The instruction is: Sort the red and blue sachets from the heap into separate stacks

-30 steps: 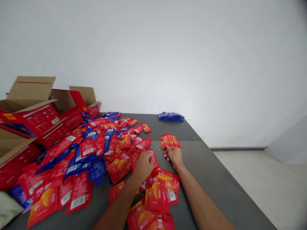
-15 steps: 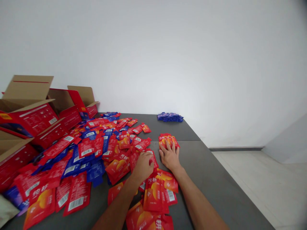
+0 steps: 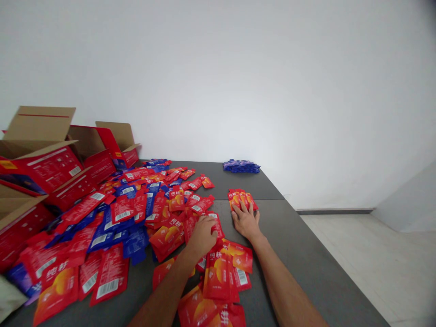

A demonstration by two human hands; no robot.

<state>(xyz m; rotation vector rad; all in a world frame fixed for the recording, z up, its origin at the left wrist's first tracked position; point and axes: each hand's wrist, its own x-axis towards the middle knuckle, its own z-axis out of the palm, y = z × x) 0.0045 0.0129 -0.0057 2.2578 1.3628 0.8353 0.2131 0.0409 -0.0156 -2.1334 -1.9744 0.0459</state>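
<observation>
My right hand [image 3: 246,221] lies with its fingers spread on the near part of a small row of overlapping red pouches [image 3: 241,198], whose printed fronts face up. To its left, my left hand [image 3: 203,236] rests at the edge of the pouch heap, fingers curled down over a red pouch [image 3: 217,225]; whether it grips this pouch is hidden. Nearer to me, several red pouches [image 3: 218,272] with orange fruit pictures overlap between my forearms. A large mixed heap of red pouches and blue pouches [image 3: 135,244] spreads to the left.
Open red cardboard boxes [image 3: 51,168] stand along the left side. At the far end of the dark grey table [image 3: 299,268] lies a row of blue pouches [image 3: 241,166]. A white wall rises behind the table, and pale floor shows to the right.
My right hand and the small row of red pouches under it have shifted slightly to the right. My left hand has hardly moved.
</observation>
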